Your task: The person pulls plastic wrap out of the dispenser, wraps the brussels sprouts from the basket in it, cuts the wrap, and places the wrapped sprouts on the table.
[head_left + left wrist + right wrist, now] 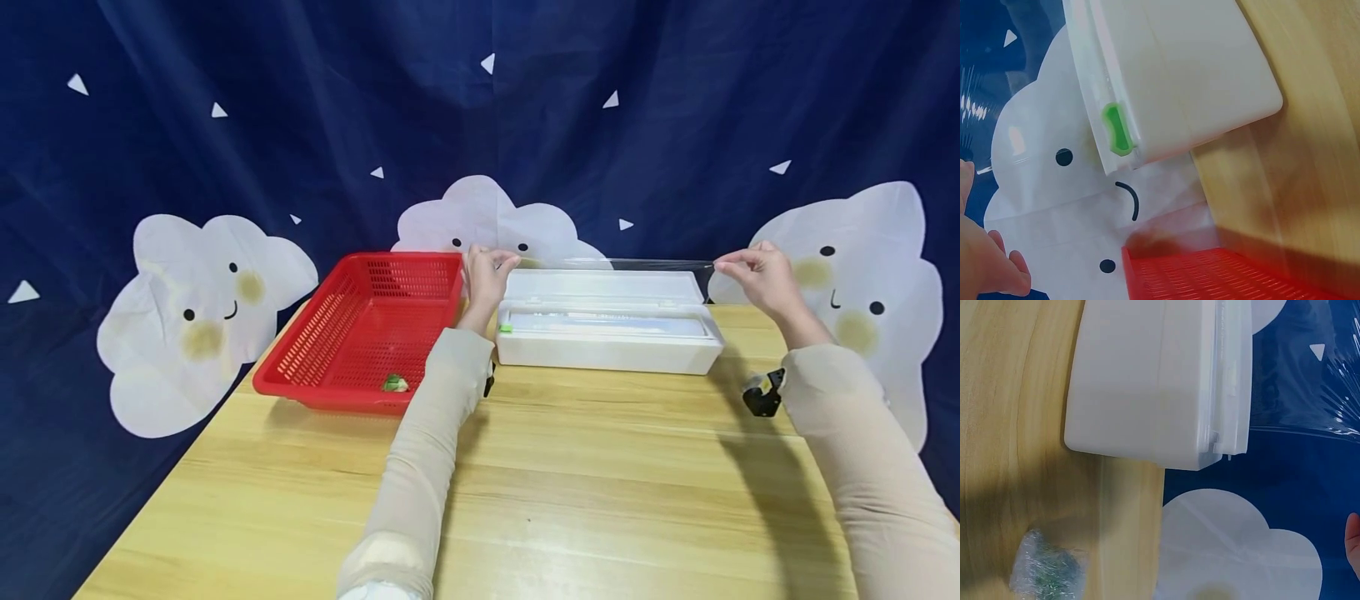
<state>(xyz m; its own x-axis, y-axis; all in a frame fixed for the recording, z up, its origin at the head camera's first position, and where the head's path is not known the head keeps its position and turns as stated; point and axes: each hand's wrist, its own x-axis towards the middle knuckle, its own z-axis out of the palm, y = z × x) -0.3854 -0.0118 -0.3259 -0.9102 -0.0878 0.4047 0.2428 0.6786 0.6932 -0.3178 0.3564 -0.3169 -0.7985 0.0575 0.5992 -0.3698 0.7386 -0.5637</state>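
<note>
My left hand (pixel 486 282) pinches one end of a sheet of clear cling film (pixel 637 264), and my right hand (pixel 768 283) pinches the other end. The film stretches taut between them, raised above a long white cling film dispenser box (pixel 607 356). Its lid (pixel 603 286) stands up at the back, and a clear strip with a green slide cutter (pixel 1117 129) runs along the opening. In the right wrist view the film (pixel 1297 387) extends up from the box, wrinkled toward the hands. Only parts of each hand show in the wrist views.
A red plastic basket (pixel 273 385) stands left of the box, with a small green and white vegetable (pixel 395 383) inside near its front wall. A film-wrapped green vegetable (pixel 1050 569) lies on the wooden table (pixel 600 500) by the box's right end. A blue curtain (pixel 420 100) hangs behind.
</note>
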